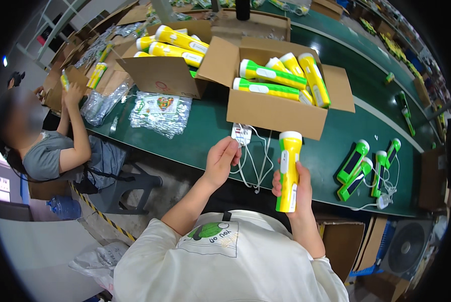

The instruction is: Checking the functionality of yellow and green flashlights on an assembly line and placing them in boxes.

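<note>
A yellow flashlight with a white head stands nearly upright in my right hand, whose fingers wrap round its body. My left hand is closed, thumb against curled fingers, at the table's near edge. Anything inside it is hidden. Just beyond that hand lies a white power strip, with thin white cables looping down over the edge. Behind the held flashlight is an open cardboard box filled with several yellow and green flashlights.
A second box of flashlights stands to the left, near a stack of printed plastic bags. Several green flashlights lie at right among white cables. At far left a person sits holding a small flashlight. The green table runs across.
</note>
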The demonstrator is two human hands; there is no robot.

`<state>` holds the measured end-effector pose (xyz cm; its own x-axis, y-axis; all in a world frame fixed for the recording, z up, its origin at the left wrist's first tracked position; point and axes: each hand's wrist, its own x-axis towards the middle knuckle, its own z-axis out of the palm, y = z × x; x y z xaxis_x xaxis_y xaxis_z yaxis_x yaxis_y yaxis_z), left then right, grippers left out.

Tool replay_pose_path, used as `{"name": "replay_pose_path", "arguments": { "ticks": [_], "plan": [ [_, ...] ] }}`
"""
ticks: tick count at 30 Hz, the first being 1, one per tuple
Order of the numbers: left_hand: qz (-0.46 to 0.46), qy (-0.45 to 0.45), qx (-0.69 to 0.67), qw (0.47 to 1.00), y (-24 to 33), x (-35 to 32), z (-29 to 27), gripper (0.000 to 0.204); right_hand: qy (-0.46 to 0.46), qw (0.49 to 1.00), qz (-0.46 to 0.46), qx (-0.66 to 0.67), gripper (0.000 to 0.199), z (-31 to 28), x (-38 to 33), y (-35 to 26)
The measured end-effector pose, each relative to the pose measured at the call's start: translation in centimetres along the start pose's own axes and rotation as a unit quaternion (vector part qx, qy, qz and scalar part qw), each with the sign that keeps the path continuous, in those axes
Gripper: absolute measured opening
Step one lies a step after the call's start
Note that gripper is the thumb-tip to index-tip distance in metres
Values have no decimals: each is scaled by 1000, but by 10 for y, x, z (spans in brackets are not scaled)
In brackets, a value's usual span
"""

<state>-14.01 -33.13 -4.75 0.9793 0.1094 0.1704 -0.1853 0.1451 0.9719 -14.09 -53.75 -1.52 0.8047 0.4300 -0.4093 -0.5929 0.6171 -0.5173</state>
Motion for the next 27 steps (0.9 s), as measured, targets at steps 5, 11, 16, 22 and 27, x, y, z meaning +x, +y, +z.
{"name": "replay_pose_path", "arguments": {
  "ticks": [5,11,16,22,27],
  "plan": [
    [11,-53,11,998,6,-7,13,31,27,1000,-12,-9,43,1,-3,0],
    [-5,-68,20,997,10,-16,18,33,-19,999,17,20,42,2,2,-2],
    [-11,-79,12,997,3,-21,20,33,-21,998,28,44,40,-4,-1,-2],
    [-17,-78,-6,997,2,-21,20,30,-1,993,53,108,45,6,-2,-4],
    [-14,-67,13,998,9,-23,15,29,-103,953,177,226,49,-3,10,-1]
  ]
}}
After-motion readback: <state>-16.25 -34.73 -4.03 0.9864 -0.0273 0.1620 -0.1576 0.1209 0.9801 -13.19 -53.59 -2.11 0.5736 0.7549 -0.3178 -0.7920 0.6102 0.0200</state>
